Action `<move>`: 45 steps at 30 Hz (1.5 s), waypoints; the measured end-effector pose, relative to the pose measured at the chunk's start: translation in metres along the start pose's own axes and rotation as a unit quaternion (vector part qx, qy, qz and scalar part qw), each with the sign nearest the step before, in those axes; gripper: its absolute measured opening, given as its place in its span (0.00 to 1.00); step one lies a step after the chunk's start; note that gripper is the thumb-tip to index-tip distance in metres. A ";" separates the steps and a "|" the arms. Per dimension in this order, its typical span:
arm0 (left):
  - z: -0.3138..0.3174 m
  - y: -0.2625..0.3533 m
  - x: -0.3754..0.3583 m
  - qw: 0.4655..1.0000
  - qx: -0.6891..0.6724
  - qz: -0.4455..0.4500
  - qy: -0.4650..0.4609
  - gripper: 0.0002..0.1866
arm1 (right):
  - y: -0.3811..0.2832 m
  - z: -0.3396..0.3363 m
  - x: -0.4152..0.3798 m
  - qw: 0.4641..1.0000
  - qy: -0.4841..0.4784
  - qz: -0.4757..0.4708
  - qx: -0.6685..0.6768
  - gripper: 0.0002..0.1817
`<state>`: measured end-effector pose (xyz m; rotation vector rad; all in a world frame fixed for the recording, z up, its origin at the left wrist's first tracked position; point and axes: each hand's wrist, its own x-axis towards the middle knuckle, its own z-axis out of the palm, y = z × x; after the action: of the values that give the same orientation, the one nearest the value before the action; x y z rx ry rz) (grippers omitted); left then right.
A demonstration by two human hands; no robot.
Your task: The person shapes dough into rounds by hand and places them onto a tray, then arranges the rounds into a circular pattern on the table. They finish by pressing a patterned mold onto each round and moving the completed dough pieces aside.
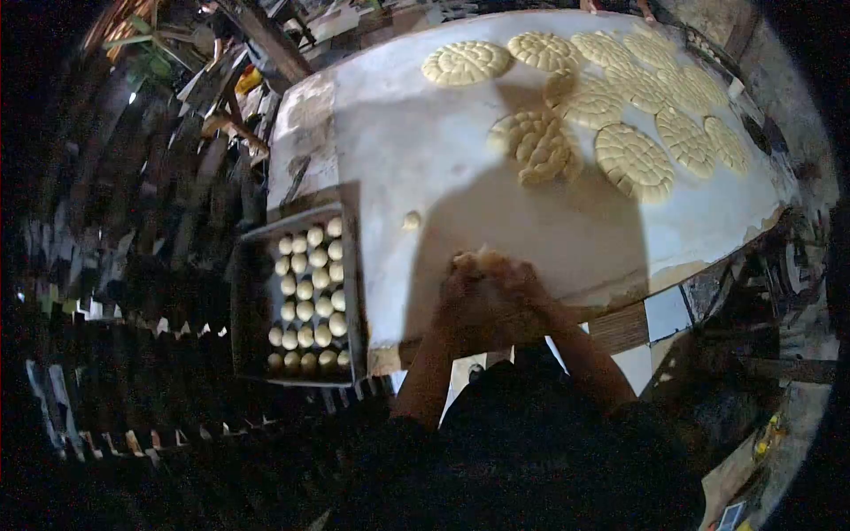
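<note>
My left hand (459,276) and my right hand (517,273) are close together over the near edge of the table, both in my own shadow. Their fingers curl around a pale lump of dough (486,257); much of it is hidden and the shade blurs its outline. Up and to the left of my hands, a small dough ball (411,219) lies alone on the white tabletop (381,168). Left of the table is a dark tray (352,292) with rows of round dough balls (305,290).
Several flat dough rounds cut into segments (634,161) cover the far right of the table, some touching. Another segmented round (465,63) lies at the back. A dark tool-like object (299,175) rests near the left edge. Dark stacked pieces (159,248) fill the left side.
</note>
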<state>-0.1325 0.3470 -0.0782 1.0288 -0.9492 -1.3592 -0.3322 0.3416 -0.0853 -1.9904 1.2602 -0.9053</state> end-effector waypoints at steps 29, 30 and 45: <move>0.031 -0.006 -0.061 0.678 0.694 0.231 -0.069 0.13 | 0.044 -0.080 -0.030 0.943 -0.101 -0.281 -0.145 0.09; 0.016 0.016 -0.067 0.689 0.683 0.208 -0.125 0.13 | 0.050 -0.103 -0.019 0.950 -0.157 -0.229 -0.145 0.08; -0.039 0.073 -0.048 0.663 0.742 -0.096 -0.009 0.17 | 0.049 -0.136 0.061 0.946 -0.144 -0.218 -0.194 0.09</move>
<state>-0.0744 0.3922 -0.0170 2.3398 -2.0820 -0.4478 -0.4474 0.2491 -0.0309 -2.6712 0.8936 -0.5469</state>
